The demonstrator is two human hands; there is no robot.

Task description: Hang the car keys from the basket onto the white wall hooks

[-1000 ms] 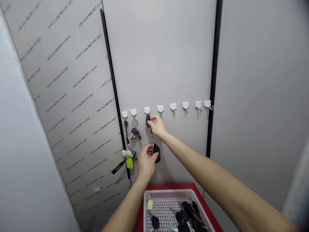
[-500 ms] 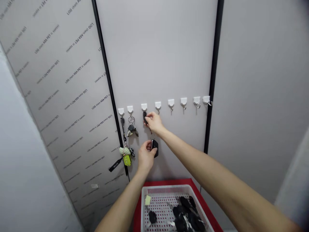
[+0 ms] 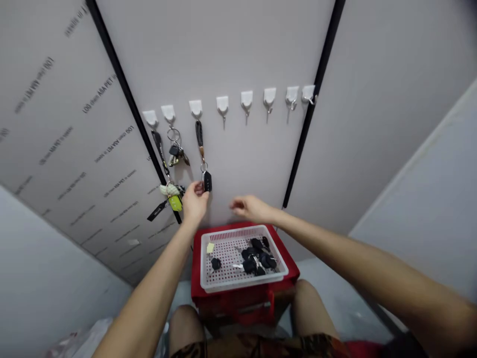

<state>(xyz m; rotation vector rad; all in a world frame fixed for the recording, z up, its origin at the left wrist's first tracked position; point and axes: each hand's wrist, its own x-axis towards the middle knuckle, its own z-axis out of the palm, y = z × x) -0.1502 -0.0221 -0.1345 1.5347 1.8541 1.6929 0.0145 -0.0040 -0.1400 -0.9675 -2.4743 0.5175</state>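
Note:
A black car key fob (image 3: 207, 182) hangs by a ring and a dark strap (image 3: 199, 133) from the third white hook (image 3: 196, 108) from the left. My left hand (image 3: 195, 203) has its thumb and fingers closed on the lower left side of the fob. My right hand (image 3: 251, 208) is off the strap, above the back edge of the basket. Its fingers are loosely curled and apart, with nothing seen in them. Left of the fob hang a key bunch (image 3: 176, 153) on a ring and a strap with a yellow-green key tag (image 3: 175, 202).
Several more white hooks (image 3: 246, 99) run along the wall to the right. Below stands a red box (image 3: 242, 293) bearing a white perforated basket (image 3: 285, 271), with several black-headed keys (image 3: 257, 256) and a yellow paper slip (image 3: 210, 247) inside. My knees flank the box.
My right hand has let go of the strap and moved down and right. The strap now hangs from the hook with the fob below it. The view has tilted downward.

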